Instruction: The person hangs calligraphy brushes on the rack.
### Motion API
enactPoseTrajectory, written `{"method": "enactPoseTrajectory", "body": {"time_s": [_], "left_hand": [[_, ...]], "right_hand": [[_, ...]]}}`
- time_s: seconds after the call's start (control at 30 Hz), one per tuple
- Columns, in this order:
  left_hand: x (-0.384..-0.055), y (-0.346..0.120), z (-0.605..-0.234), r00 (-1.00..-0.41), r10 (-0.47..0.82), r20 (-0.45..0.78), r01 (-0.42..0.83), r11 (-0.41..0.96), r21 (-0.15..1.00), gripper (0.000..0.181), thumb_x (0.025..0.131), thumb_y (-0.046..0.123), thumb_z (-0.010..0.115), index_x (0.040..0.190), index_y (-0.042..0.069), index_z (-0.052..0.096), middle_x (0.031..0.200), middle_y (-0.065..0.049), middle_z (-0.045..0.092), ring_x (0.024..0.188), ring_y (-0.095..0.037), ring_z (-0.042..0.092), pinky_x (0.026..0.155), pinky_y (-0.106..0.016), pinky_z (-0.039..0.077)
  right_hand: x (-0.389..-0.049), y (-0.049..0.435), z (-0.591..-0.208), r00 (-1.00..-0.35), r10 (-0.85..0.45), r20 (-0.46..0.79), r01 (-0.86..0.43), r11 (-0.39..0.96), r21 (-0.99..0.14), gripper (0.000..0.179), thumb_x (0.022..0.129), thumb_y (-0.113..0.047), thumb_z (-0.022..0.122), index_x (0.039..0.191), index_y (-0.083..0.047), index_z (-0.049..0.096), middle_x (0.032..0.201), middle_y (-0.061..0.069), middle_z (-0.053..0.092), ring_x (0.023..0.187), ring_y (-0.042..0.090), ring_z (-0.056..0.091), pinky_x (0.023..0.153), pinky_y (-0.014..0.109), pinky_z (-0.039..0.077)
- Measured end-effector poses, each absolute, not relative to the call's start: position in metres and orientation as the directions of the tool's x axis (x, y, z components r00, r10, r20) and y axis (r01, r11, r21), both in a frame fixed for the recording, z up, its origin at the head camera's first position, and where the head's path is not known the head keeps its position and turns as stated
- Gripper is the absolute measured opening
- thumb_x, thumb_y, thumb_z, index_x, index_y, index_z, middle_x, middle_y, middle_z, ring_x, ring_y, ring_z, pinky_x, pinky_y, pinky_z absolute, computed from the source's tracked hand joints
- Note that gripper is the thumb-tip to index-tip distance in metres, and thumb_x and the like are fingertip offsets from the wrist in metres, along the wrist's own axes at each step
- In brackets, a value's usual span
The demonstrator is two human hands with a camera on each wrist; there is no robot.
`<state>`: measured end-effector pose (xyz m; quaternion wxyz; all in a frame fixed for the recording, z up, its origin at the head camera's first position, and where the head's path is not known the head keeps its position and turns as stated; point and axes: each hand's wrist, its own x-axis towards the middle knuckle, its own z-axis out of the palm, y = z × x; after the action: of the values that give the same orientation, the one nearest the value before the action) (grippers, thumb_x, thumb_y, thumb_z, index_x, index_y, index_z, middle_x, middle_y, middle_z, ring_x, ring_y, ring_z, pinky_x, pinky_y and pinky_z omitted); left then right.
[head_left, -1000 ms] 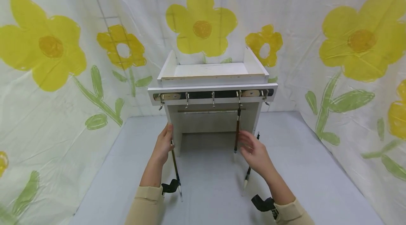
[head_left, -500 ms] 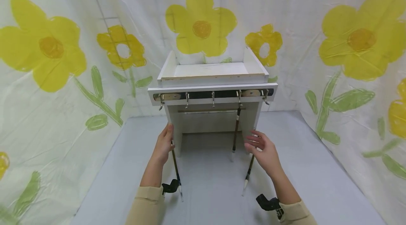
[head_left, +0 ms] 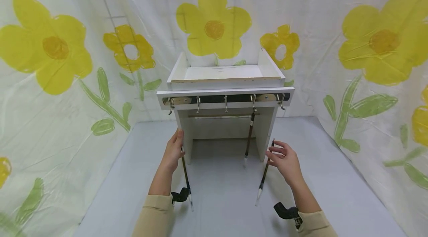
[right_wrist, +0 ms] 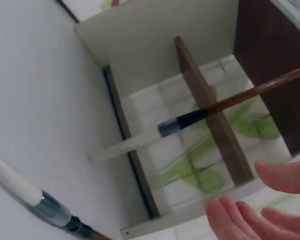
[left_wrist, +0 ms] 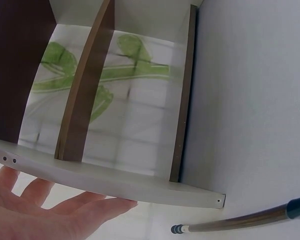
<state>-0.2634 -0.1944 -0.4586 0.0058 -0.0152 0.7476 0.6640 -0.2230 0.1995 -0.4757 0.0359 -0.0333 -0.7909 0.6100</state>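
Observation:
A white wooden rack (head_left: 225, 84) stands upright, with metal hooks along its front rail (head_left: 208, 99). My left hand (head_left: 172, 150) rests its extended fingers (left_wrist: 80, 202) against the outside of the rack's left side panel. From the second hook from the right hangs a calligraphy brush (head_left: 250, 133), tip down. A second calligraphy brush (head_left: 265, 172) lies on the table at the right, its loop end upward. Right over that brush is my right hand (head_left: 284, 159), thumb and fingers spread apart in the right wrist view. A third calligraphy brush (head_left: 185, 175) lies by my left wrist.
The table (head_left: 220, 200) has a pale grey cover. Behind the rack hangs a white curtain (head_left: 160, 3) printed with yellow flowers. Inside the rack, a brown crossbar (left_wrist: 85, 90) runs between the side panels.
My right hand has moved from beside the hanging brush rightward to the lying brush. The hanging brush's lower end has shifted slightly left. My left hand keeps its place.

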Motion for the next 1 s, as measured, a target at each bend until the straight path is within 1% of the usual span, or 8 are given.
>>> {"method": "enactPoseTrajectory", "body": {"time_s": [0.13, 0.27, 0.4, 0.5, 0.63, 0.83, 0.9, 1.0], "left_hand": [[-0.263, -0.194, -0.459, -1.000, -0.010, -0.027, -0.028, 0.118, 0.993, 0.084, 0.099, 0.071, 0.032, 0.164, 0.022, 0.011, 0.170, -0.010, 0.009, 0.151, -0.049, 0.018, 0.112, -0.068, 0.031], [-0.263, -0.194, -0.458, -1.000, -0.008, -0.029, -0.029, 0.115, 0.993, 0.081, 0.101, 0.068, 0.031, 0.164, 0.021, 0.010, 0.170, -0.010, 0.008, 0.151, -0.049, 0.017, 0.113, -0.068, 0.030], [-0.263, -0.195, -0.459, -1.000, -0.009, -0.030, -0.031, 0.120, 0.992, 0.083, 0.100, 0.069, 0.032, 0.164, 0.022, 0.010, 0.170, -0.010, 0.008, 0.151, -0.049, 0.017, 0.112, -0.068, 0.031], [-0.264, -0.195, -0.460, -1.000, -0.011, -0.027, -0.028, 0.125, 0.992, 0.085, 0.098, 0.072, 0.033, 0.164, 0.022, 0.011, 0.170, -0.010, 0.009, 0.151, -0.049, 0.018, 0.112, -0.068, 0.031], [-0.264, -0.195, -0.459, -1.000, -0.015, -0.022, -0.024, 0.117, 0.993, 0.086, 0.098, 0.072, 0.034, 0.164, 0.021, 0.012, 0.170, -0.011, 0.011, 0.151, -0.049, 0.020, 0.112, -0.068, 0.032], [-0.262, -0.194, -0.456, -0.999, -0.023, -0.032, -0.034, 0.109, 0.993, 0.087, 0.098, 0.072, 0.034, 0.164, 0.020, 0.013, 0.170, -0.011, 0.012, 0.151, -0.048, 0.021, 0.112, -0.066, 0.034], [-0.262, -0.193, -0.456, -0.999, -0.025, -0.034, -0.036, 0.111, 0.993, 0.087, 0.097, 0.072, 0.034, 0.164, 0.020, 0.013, 0.170, -0.012, 0.012, 0.150, -0.049, 0.021, 0.112, -0.066, 0.034], [-0.262, -0.193, -0.457, -0.999, -0.027, -0.038, -0.041, 0.113, 0.993, 0.087, 0.097, 0.073, 0.034, 0.164, 0.021, 0.014, 0.170, -0.011, 0.013, 0.151, -0.048, 0.021, 0.112, -0.067, 0.034]], "right_hand": [[-0.226, 0.201, -0.481, -0.994, 0.110, -0.011, 0.039, 0.258, -0.965, 0.064, 0.097, -0.019, 0.071, 0.150, -0.001, 0.039, 0.136, 0.029, 0.059, 0.117, 0.039, 0.066, 0.086, 0.044, 0.060], [-0.229, 0.204, -0.490, -0.988, 0.142, -0.060, 0.100, 0.294, -0.950, 0.066, 0.096, -0.018, 0.072, 0.149, 0.001, 0.038, 0.135, 0.031, 0.058, 0.115, 0.040, 0.067, 0.082, 0.039, 0.062], [-0.231, 0.208, -0.501, -0.982, 0.160, -0.104, 0.151, 0.315, -0.937, 0.068, 0.095, -0.018, 0.073, 0.149, 0.004, 0.038, 0.134, 0.033, 0.057, 0.113, 0.042, 0.067, 0.079, 0.037, 0.062], [-0.233, 0.210, -0.509, -0.980, 0.156, -0.124, 0.167, 0.302, -0.939, 0.070, 0.094, -0.017, 0.073, 0.149, 0.005, 0.036, 0.135, 0.035, 0.055, 0.111, 0.044, 0.067, 0.077, 0.039, 0.063], [-0.234, 0.211, -0.514, -0.977, 0.151, -0.147, 0.187, 0.294, -0.937, 0.072, 0.094, -0.017, 0.074, 0.150, 0.005, 0.035, 0.135, 0.035, 0.054, 0.108, 0.043, 0.068, 0.077, 0.040, 0.062], [-0.238, 0.213, -0.518, -0.973, 0.141, -0.185, 0.222, 0.329, -0.918, 0.072, 0.094, -0.018, 0.073, 0.149, 0.007, 0.034, 0.135, 0.038, 0.053, 0.106, 0.043, 0.069, 0.075, 0.040, 0.063], [-0.238, 0.214, -0.522, -0.970, 0.145, -0.195, 0.233, 0.335, -0.913, 0.071, 0.094, -0.017, 0.073, 0.148, 0.009, 0.035, 0.134, 0.038, 0.053, 0.103, 0.043, 0.070, 0.073, 0.040, 0.063], [-0.239, 0.215, -0.529, -0.966, 0.158, -0.206, 0.249, 0.340, -0.907, 0.071, 0.092, -0.016, 0.075, 0.146, 0.009, 0.037, 0.132, 0.038, 0.055, 0.097, 0.038, 0.072, 0.071, 0.037, 0.063]]}}
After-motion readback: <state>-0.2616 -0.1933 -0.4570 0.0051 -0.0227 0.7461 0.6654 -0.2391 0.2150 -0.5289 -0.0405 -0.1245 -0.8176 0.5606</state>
